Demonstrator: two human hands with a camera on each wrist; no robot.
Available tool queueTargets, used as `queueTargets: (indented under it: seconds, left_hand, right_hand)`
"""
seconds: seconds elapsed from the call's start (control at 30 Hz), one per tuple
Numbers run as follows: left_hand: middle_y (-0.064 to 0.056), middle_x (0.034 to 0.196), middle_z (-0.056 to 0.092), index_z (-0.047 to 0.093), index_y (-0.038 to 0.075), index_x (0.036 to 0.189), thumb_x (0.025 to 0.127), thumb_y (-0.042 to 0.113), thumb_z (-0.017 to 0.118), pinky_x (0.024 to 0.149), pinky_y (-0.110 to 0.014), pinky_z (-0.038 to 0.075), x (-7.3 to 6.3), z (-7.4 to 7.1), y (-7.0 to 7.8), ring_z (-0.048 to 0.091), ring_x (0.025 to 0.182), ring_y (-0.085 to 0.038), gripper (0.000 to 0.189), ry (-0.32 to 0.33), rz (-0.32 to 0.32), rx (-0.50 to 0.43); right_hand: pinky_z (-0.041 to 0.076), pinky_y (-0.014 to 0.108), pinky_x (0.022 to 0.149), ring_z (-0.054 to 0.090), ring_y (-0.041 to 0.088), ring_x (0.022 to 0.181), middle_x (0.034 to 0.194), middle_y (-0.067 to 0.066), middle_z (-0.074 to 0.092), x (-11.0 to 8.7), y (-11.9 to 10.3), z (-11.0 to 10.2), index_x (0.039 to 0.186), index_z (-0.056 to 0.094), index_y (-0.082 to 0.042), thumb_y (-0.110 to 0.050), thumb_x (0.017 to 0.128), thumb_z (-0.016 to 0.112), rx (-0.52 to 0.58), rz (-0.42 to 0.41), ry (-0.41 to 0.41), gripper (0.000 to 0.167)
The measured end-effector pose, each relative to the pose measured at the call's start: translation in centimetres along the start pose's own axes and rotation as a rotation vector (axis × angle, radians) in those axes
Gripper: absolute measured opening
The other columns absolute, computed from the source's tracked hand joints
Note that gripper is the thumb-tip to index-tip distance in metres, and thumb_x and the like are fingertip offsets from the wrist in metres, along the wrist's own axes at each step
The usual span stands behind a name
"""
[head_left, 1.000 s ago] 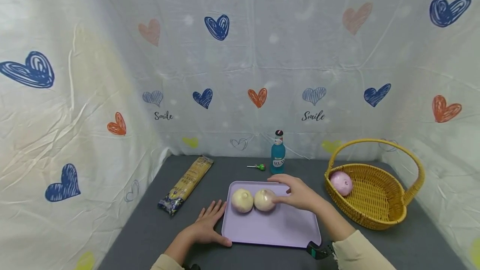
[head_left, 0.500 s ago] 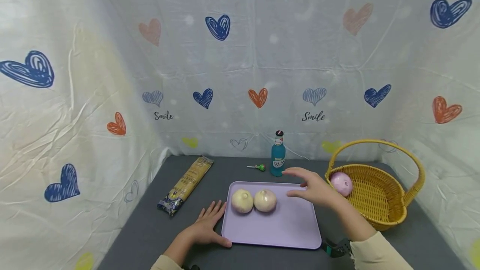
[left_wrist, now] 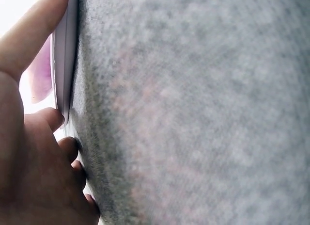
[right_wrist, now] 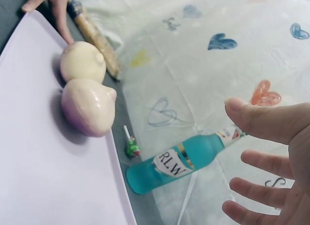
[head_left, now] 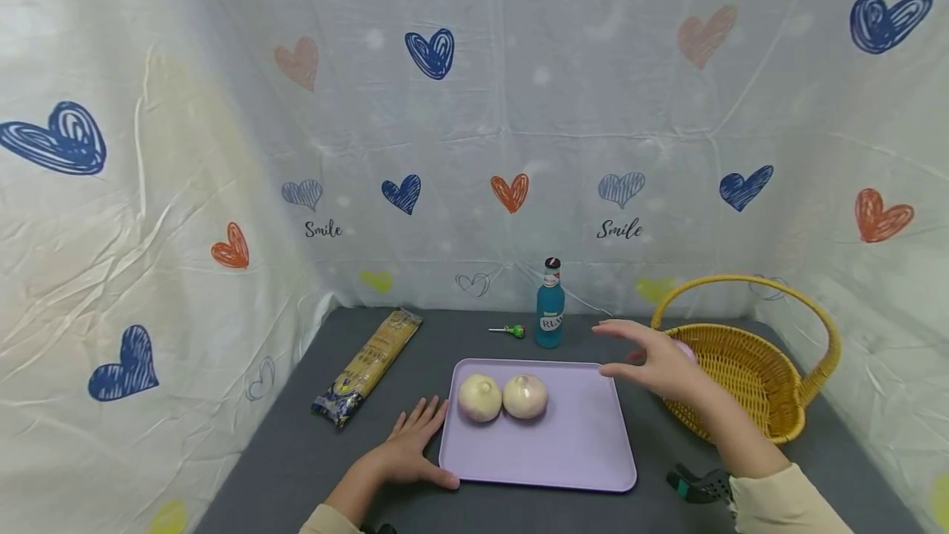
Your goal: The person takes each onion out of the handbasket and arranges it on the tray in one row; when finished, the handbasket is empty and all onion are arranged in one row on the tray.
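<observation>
Two pale onions, a left one [head_left: 479,398] and a right one [head_left: 525,396], sit side by side on the lilac tray [head_left: 571,452]. My left hand [head_left: 406,449] lies spread at the tray's left edge, thumb at its near corner; in the left wrist view its fingers [left_wrist: 48,118] touch the tray's rim. My right hand [head_left: 660,361] is in the air between tray and basket, fingers apart, holding nothing. Behind it, a pinkish onion [head_left: 685,350] in the yellow wicker basket [head_left: 749,386] is mostly hidden. The right wrist view shows the hand's fingers [right_wrist: 261,162] spread.
A blue bottle [head_left: 549,311] stands behind the tray, and a green lollipop [head_left: 511,330] lies to its left. At the left lies a long yellow packet [head_left: 371,361]. A heart-printed curtain [head_left: 460,130] encloses the dark grey table [head_left: 282,468].
My right hand has let go of the right onion on the tray and moved right through the air towards the basket. My left hand has stayed at the tray's edge.
</observation>
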State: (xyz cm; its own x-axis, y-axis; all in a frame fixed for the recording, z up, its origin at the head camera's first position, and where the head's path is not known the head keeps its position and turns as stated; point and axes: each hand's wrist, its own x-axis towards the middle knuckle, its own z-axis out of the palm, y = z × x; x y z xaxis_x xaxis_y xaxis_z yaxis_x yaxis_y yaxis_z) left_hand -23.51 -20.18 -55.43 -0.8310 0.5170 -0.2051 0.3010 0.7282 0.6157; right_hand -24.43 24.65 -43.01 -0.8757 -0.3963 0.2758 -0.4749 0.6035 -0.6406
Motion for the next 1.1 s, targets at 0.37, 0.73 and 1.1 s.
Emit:
queueTargets:
  seconds: [0.37, 0.73, 1.1]
  left_hand:
    - [-0.016, 0.170, 0.007, 0.015, 0.017, 0.164, 0.069, 0.071, 0.079, 0.119, -0.068, -0.003, -0.1, -0.3, 0.8, -0.001, 0.156, -0.041, 0.127, -0.030, -0.059, 0.030]
    - [-0.014, 0.171, 0.005, 0.013, 0.019, 0.164, 0.069, 0.071, 0.079, 0.120, -0.067, -0.003, 0.1, -0.2, 0.9, -0.002, 0.157, -0.039, 0.126, -0.029, -0.066, 0.021]
    - [-0.014, 0.171, 0.004, 0.013, 0.020, 0.164, 0.066, 0.075, 0.079, 0.120, -0.067, -0.005, 0.2, -0.1, 0.4, -0.004, 0.157, -0.039, 0.130, -0.037, -0.072, 0.033]
  right_hand:
    - [0.058, 0.040, 0.083, 0.062, 0.025, 0.106, 0.142, 0.015, 0.058, -1.5, 1.2, -1.8, 0.136, 0.063, -0.018, -0.034, 0.087, 0.080, -0.049, 0.079, 0.031, 0.054]
    - [0.054, 0.026, 0.064, 0.060, 0.011, 0.083, 0.135, 0.020, 0.059, -2.5, 3.0, -5.2, 0.138, 0.060, -0.015, -0.028, 0.090, 0.078, 0.023, 0.097, -0.011, 0.053]
    - [0.056, 0.027, 0.083, 0.063, 0.009, 0.113, 0.127, 0.006, 0.069, -2.9, 5.3, -7.3, 0.137, 0.062, -0.013, -0.029, 0.095, 0.072, -0.037, 0.148, -0.065, 0.047]
